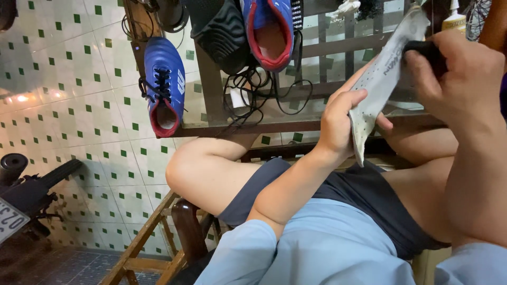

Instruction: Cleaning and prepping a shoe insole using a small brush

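Best done with the left hand (338, 126) gripping the grey perforated foam insole (381, 79) firmly at its six-o'clock end, above the glass-topped bench (317, 113), while the right hand (462, 74), clenched on a small black applicator (429, 53), presses evenly at one o'clock.

Soft, even indoor light, warm glare on the tiled floor (21, 98), slight motion blur.
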